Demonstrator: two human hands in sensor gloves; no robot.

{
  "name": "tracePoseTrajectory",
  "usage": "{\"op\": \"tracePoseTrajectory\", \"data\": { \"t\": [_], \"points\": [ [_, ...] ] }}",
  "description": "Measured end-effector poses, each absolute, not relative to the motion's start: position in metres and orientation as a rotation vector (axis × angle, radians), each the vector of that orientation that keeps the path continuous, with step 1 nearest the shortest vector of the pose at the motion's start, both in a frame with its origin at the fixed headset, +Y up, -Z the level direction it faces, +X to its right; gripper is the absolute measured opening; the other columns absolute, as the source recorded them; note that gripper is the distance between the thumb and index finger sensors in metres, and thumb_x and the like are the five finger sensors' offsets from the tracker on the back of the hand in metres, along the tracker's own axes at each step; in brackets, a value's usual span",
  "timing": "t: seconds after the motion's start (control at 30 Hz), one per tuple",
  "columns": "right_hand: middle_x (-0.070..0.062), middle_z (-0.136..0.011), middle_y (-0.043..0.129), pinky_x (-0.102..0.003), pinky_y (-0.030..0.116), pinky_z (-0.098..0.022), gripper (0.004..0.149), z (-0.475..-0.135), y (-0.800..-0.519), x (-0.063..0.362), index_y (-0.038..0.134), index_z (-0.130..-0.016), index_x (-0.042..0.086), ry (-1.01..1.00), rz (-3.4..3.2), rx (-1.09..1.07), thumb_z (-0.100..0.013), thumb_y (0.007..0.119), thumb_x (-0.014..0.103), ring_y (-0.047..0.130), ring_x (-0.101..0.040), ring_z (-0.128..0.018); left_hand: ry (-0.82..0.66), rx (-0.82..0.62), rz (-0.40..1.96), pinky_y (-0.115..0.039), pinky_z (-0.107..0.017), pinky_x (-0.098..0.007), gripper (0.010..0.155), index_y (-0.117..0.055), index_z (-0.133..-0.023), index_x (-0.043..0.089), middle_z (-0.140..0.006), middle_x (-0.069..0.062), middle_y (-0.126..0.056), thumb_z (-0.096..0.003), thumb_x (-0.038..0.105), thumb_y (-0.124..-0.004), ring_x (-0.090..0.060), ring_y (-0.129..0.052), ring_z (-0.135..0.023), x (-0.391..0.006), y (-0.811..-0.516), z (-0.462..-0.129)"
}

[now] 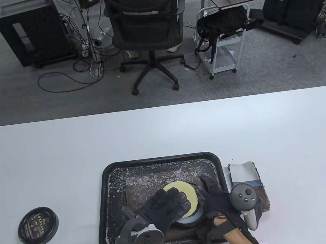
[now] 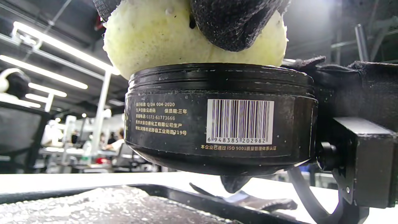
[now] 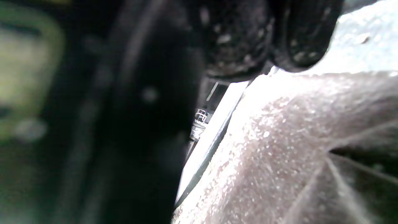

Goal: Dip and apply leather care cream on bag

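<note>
A round yellow sponge (image 1: 182,189) sits on top of an open black cream jar (image 1: 191,218) over the black tray (image 1: 159,160). My left hand (image 1: 177,200) curls its fingers over the sponge and presses it into the jar. My right hand (image 1: 211,194) grips the jar's right side. In the left wrist view the jar (image 2: 217,124), barcode facing the camera, hangs slightly above the tray (image 2: 93,202), with the sponge (image 2: 149,37) under a left fingertip (image 2: 236,21). A dark leather piece (image 1: 147,184) lies in the tray. The right wrist view is blurred, showing right fingertips (image 3: 239,37) above the leather's shiny surface (image 3: 295,140).
The jar's black lid (image 1: 38,226) lies on the white table to the left of the tray. A small stack of fabric or leather swatches (image 1: 244,174) lies just right of the tray. An office chair and carts stand beyond the table's far edge.
</note>
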State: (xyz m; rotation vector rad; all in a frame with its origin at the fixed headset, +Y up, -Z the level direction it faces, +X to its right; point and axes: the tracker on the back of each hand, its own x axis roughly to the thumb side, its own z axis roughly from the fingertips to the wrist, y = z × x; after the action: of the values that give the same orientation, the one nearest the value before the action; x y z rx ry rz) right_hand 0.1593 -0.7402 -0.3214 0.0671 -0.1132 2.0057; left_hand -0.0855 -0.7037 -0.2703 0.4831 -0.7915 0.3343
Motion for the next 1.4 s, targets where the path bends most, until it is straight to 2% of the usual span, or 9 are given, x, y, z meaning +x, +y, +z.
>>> {"op": "tracePoseTrajectory", "data": {
  "t": [0.2,0.33,0.53,0.87,1.03,1.17,1.4],
  "points": [
    [-0.023,-0.074,0.087,-0.049,0.085,-0.04,0.073,-0.321,-0.741,0.158,0.062,-0.1,-0.001,-0.094,2.024,0.103,-0.047,0.07,0.049,0.099,-0.02,-0.037,-0.903,0.5,0.268,-0.074,-0.067,-0.037,0.05,-0.081,-0.084,0.045,-0.095,0.017,-0.086,-0.0373,0.029,-0.082,-0.015,-0.085,-0.091,-0.076,-0.711,-0.259],
    [-0.024,-0.073,0.087,-0.05,0.085,-0.04,0.073,-0.316,-0.742,0.152,0.063,-0.1,-0.001,-0.069,2.034,0.14,-0.047,0.072,0.048,0.098,-0.022,-0.036,-0.908,0.499,0.187,-0.074,-0.068,-0.036,0.05,-0.078,-0.086,0.045,-0.096,0.017,-0.084,-0.0384,0.03,-0.08,-0.014,-0.085,-0.092,-0.066,-0.715,-0.255],
    [-0.025,-0.073,0.087,-0.05,0.085,-0.039,0.072,-0.311,-0.741,0.153,0.066,-0.098,-0.001,-0.053,2.099,0.162,-0.046,0.073,0.048,0.098,-0.023,-0.033,-0.94,0.39,0.076,-0.074,-0.068,-0.037,0.053,-0.067,-0.092,0.042,-0.1,0.012,-0.075,-0.0408,0.033,-0.077,-0.016,-0.081,-0.093,-0.052,-0.728,-0.255],
    [-0.025,-0.07,0.089,-0.049,0.085,-0.037,0.072,-0.307,-0.737,0.148,0.069,-0.097,-0.001,0.012,2.145,0.185,-0.046,0.073,0.051,0.098,-0.023,-0.031,-0.942,0.352,0.001,-0.07,-0.071,-0.037,0.057,-0.053,-0.097,0.042,-0.104,0.011,-0.063,-0.0432,0.046,-0.072,-0.016,-0.073,-0.097,-0.048,-0.734,-0.252],
    [-0.026,-0.07,0.088,-0.05,0.085,-0.037,0.072,-0.306,-0.741,0.144,0.069,-0.097,-0.001,0.043,2.157,0.151,-0.047,0.072,0.05,0.098,-0.023,-0.03,-0.902,0.312,-0.016,-0.074,-0.068,-0.037,0.056,-0.054,-0.097,0.038,-0.102,0.008,-0.065,-0.044,0.046,-0.072,-0.019,-0.077,-0.094,-0.041,-0.734,-0.251],
    [-0.028,-0.069,0.088,-0.049,0.085,-0.035,0.071,-0.304,-0.743,0.14,0.069,-0.096,-0.002,0.077,2.176,0.108,-0.047,0.07,0.049,0.098,-0.023,-0.03,-0.795,0.256,0.028,-0.081,-0.062,-0.039,0.055,-0.058,-0.095,0.031,-0.098,0.0,-0.072,-0.0438,0.044,-0.072,-0.022,-0.086,-0.087,-0.035,-0.731,-0.252],
    [-0.028,-0.066,0.089,-0.047,0.085,-0.035,0.069,-0.3,-0.742,0.132,0.07,-0.096,-0.001,0.052,2.211,0.081,-0.048,0.068,0.049,0.097,-0.023,-0.03,-0.662,0.213,0.082,-0.088,-0.053,-0.041,0.048,-0.066,-0.089,0.031,-0.091,-0.006,-0.08,-0.0431,0.042,-0.075,-0.027,-0.094,-0.078,-0.033,-0.725,-0.254]
  ]
}}
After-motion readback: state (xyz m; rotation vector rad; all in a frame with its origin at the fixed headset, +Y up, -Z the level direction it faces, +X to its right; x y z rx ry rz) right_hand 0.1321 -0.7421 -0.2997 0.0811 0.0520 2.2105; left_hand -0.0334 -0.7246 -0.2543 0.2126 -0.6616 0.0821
